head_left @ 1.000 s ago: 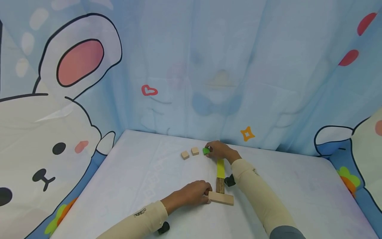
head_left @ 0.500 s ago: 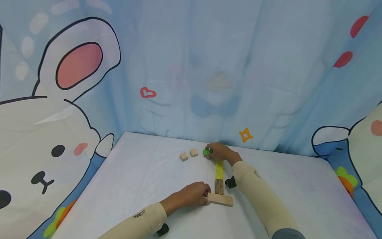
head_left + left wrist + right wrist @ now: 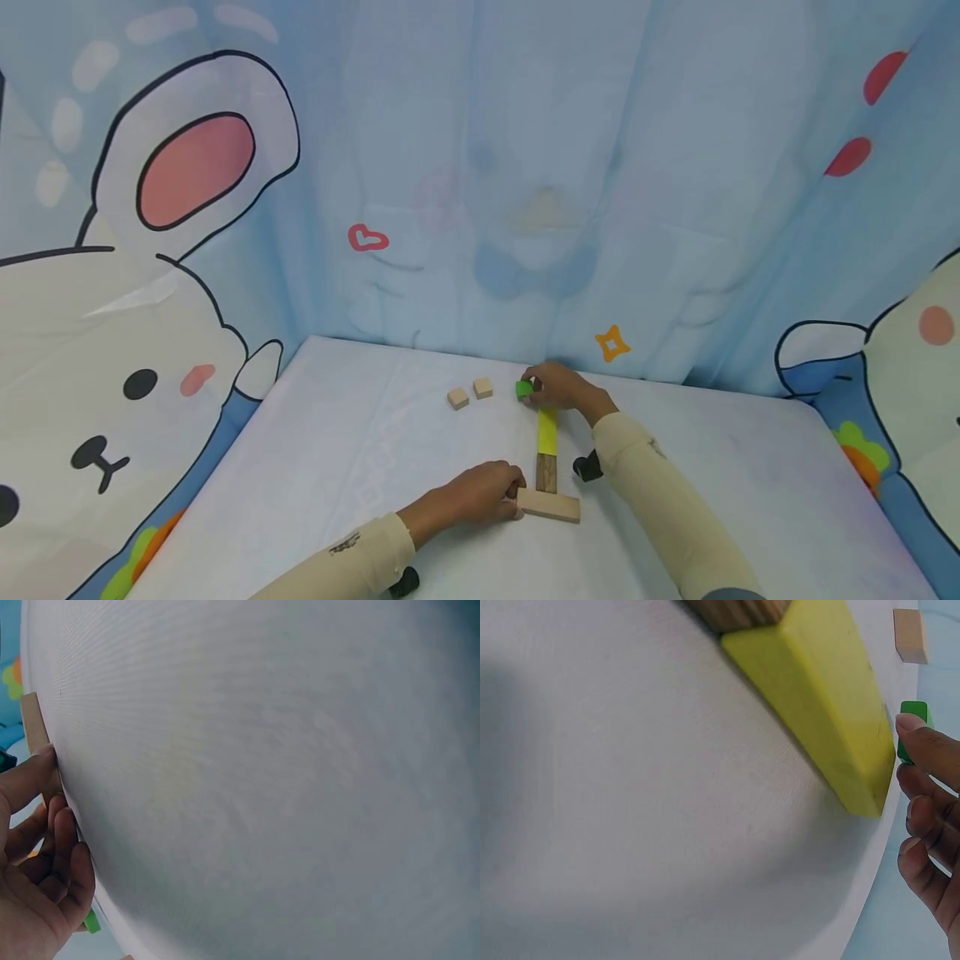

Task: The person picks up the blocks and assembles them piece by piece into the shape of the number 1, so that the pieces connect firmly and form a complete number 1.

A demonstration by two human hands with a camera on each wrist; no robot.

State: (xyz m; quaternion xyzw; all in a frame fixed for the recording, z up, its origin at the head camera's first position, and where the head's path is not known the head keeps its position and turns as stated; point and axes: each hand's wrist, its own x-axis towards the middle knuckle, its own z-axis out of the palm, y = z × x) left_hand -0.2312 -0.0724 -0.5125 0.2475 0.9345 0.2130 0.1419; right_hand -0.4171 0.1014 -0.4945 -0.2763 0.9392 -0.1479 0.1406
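Observation:
My left hand (image 3: 483,493) pinches the left end of a plain wooden block (image 3: 550,505), a long flat piece lying crosswise on the table. In the left wrist view, thumb and fingers grip that plank (image 3: 34,724). A brown wood-grain block (image 3: 547,472) runs away from the plank, and a yellow block (image 3: 548,432) continues the line. Past the yellow block's far end, my right hand (image 3: 558,388) holds a small green block (image 3: 523,389) between thumb and fingers. The right wrist view shows the green block (image 3: 913,711) near the end of the yellow block (image 3: 817,697).
Two small plain wooden cubes, a nearer one (image 3: 457,398) and a farther one (image 3: 482,387), sit left of the green block. The white table (image 3: 360,433) ends at a printed blue curtain (image 3: 420,167). Black wrist cameras (image 3: 587,467) hang under the sleeves.
The right hand has shifted slightly right with the green block, away from the cubes. The left hand keeps its grip on the plank. The whole view has tilted up a little.

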